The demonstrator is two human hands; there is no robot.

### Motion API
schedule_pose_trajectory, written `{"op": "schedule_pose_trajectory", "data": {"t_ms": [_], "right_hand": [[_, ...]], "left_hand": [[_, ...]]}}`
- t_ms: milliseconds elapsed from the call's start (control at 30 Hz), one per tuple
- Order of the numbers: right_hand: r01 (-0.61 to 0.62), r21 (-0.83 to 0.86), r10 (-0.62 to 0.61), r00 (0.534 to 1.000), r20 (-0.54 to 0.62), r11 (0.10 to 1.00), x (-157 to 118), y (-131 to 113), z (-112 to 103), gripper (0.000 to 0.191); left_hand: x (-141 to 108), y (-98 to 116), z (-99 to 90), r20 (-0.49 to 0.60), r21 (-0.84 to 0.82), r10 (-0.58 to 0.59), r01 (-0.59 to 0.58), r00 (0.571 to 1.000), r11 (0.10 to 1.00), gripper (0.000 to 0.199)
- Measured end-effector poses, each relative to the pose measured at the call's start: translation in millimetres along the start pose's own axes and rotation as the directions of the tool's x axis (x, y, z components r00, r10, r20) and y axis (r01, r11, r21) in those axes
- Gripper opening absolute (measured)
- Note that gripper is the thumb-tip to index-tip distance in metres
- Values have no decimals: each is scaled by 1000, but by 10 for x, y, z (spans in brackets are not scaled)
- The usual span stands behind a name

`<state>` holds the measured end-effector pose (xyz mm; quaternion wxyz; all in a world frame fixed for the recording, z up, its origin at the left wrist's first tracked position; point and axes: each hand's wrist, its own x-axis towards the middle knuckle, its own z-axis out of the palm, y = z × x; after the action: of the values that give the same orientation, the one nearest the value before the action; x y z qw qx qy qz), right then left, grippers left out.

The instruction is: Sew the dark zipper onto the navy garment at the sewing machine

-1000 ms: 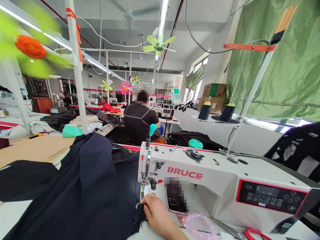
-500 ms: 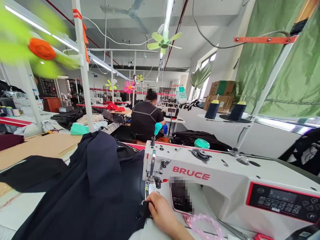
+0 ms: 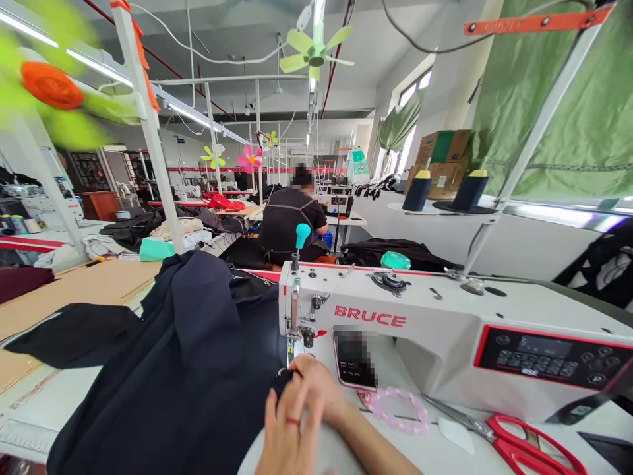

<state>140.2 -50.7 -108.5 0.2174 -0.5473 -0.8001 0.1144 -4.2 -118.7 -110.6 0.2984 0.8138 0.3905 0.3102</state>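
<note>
Dark navy fabric [image 3: 212,369] lies in folds left of a white sewing machine [image 3: 366,290] and reaches under its needle area. My right hand [image 3: 321,389] is closed on the fabric's edge just in front of the presser foot, its fingertips partly covered. From the bottom, my left hand [image 3: 291,429] reaches up against the right one, its fingers apart at the same edge; a red band circles one finger. Where the hands overlap, the fabric is mostly hidden.
A phone [image 3: 353,359], a pink bead bracelet [image 3: 398,410] and red-handled scissors [image 3: 524,442] lie right of my hands. Thread cones [image 3: 417,191] stand behind the machine. Ahead sits a person [image 3: 291,221] in black. A blurred fan [image 3: 52,86] hangs upper left.
My left hand has come into view from below and met the right hand at the fabric edge. The view has tilted down, showing more of the scissors.
</note>
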Motion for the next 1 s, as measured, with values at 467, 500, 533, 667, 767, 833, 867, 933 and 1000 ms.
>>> {"op": "schedule_pose_trajectory", "data": {"t_ms": [467,500,533,667,767,833,867,933,1000], "right_hand": [[-15,108,11,999,38,994,11,28,-51,11],[-2,112,-2,999,34,994,10,28,-58,10],[8,116,-12,999,30,993,10,32,-62,10],[29,139,-32,999,24,990,18,65,-56,12],[31,157,-34,999,15,987,22,95,-45,13],[36,172,-37,999,4,984,18,109,-44,13],[39,180,-39,999,-3,983,14,112,-47,14],[43,195,-41,999,-11,980,5,110,-57,15],[40,205,-38,999,-13,978,-4,99,-68,14]], "left_hand": [[627,-345,-488,22,449,-194,164,981,879,42],[646,-348,-534,61,415,-216,172,974,893,40],[668,-344,-574,104,375,-234,180,967,909,40],[752,-287,-670,234,205,-265,219,935,954,40],[771,-248,-702,295,102,-284,265,912,959,38],[770,-231,-719,332,47,-289,290,898,956,37],[769,-224,-727,347,25,-290,300,892,954,37],[769,-210,-738,368,-3,-293,316,883,949,38],[770,-200,-741,374,-14,-300,329,877,944,42]]}}
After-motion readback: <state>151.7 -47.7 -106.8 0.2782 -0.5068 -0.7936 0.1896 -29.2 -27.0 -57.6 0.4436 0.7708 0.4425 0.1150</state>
